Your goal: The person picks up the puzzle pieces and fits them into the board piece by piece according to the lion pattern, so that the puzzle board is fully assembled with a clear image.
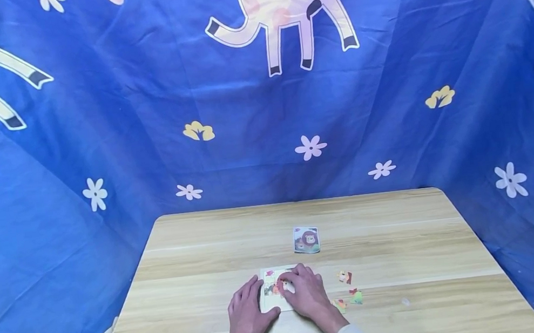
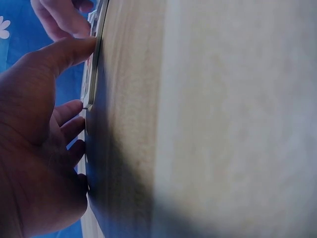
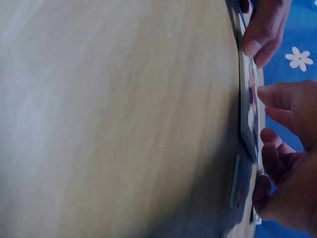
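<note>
A small white puzzle board [image 1: 270,303], partly filled with a printed animal picture, lies near the table's front middle. My left hand [image 1: 248,312] rests around its front left corner, fingers extended along the left side and thumb against the front edge; the left wrist view shows this thumb at the board's rim [image 2: 97,69]. Over the board's right half, my right hand [image 1: 308,292] pinches a puzzle piece [image 1: 280,285] with thumb and index finger, right at the board's surface. Most of that piece is hidden by the fingers. In the right wrist view the fingertips [image 3: 262,93] meet the board's face.
Behind the board lies a square picture card [image 1: 306,240] showing a lion. Loose puzzle pieces [image 1: 356,296] are scattered right of my right hand, another piece [image 1: 344,276] farther back. The wooden table [image 1: 199,260] ends at a blue patterned curtain [image 1: 246,152].
</note>
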Demonstrator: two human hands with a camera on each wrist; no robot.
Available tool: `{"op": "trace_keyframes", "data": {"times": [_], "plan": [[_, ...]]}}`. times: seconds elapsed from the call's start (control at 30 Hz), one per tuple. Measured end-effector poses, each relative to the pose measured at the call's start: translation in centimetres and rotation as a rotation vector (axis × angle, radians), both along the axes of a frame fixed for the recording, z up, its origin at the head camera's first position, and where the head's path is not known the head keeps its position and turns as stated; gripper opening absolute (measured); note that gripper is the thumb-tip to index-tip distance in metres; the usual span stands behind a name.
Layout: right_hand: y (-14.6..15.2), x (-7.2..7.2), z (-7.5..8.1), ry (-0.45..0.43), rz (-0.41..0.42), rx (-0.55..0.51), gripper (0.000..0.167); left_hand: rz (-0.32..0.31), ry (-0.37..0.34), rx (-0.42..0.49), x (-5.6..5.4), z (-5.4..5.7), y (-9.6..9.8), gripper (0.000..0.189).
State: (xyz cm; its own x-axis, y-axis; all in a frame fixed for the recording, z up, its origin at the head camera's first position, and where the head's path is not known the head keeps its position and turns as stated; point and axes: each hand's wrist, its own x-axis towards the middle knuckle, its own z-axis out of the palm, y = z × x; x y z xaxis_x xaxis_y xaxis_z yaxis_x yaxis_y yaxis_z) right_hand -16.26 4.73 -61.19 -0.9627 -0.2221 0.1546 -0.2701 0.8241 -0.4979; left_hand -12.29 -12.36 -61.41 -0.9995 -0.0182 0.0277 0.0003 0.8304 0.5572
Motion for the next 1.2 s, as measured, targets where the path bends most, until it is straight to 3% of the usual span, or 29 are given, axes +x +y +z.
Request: {"op": "trace_keyframes", "data": {"times": [0.2,0.57,0.9,1.2], "plan": [[2.0,0.1,0.1,-0.036,-0.030,-0.060,0.033,0.006,-0.009,0.005,0.1,-0.2,0.1,0.081],[5.8,0.9,-0.5,0.020,-0.099,-0.024,0.027,0.008,-0.038,-0.010,-0.1,-0.4,0.2,0.082],[8.7,1.2,-0.6,0.054,-0.231,-0.003,0.028,-0.001,-0.046,-0.017,-0.2,-0.3,0.1,0.082],[10.5,1.4,-0.8,0.011,-0.296,0.002,0.034,-0.001,-0.045,-0.010,-0.4,-0.4,0.1,0.081]]}}
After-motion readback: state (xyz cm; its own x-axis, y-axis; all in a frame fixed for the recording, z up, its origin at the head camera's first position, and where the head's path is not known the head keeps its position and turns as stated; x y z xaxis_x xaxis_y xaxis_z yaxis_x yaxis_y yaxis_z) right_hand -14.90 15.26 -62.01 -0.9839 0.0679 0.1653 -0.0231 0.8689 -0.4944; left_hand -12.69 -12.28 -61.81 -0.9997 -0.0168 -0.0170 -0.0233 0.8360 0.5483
